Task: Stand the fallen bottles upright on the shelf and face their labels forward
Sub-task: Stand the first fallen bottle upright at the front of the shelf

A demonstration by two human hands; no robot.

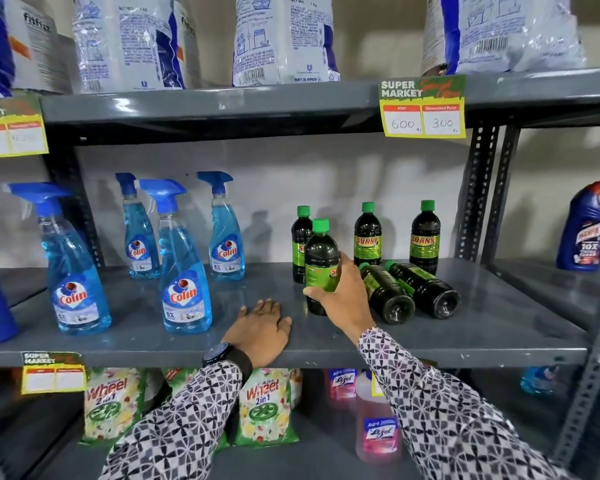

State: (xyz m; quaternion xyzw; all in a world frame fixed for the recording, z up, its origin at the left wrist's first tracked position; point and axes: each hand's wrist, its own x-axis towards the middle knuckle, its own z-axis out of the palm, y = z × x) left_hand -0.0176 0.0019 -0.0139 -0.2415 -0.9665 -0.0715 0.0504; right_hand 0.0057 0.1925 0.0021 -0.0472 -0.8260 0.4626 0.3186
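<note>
My right hand (340, 299) grips a dark green-capped bottle (320, 258) that stands upright on the grey shelf (499, 327); its green label is turned to the right. Two more such bottles (387, 294) (425, 289) lie on their sides just right of it, bases toward me. Behind stand three upright ones: one (300, 244) at the left partly hidden, two (368, 233) (425, 237) with "Sunny" labels facing forward. My left hand (262, 327) rests flat on the shelf's front edge, fingers apart, holding nothing.
Several blue Colin spray bottles (184, 268) stand on the shelf's left half. A blue toilet cleaner bottle (584, 230) is on the neighbouring shelf at right. Detergent bags (284, 39) fill the shelf above. Wheel packets (267, 407) and pink bottles (378, 417) sit below.
</note>
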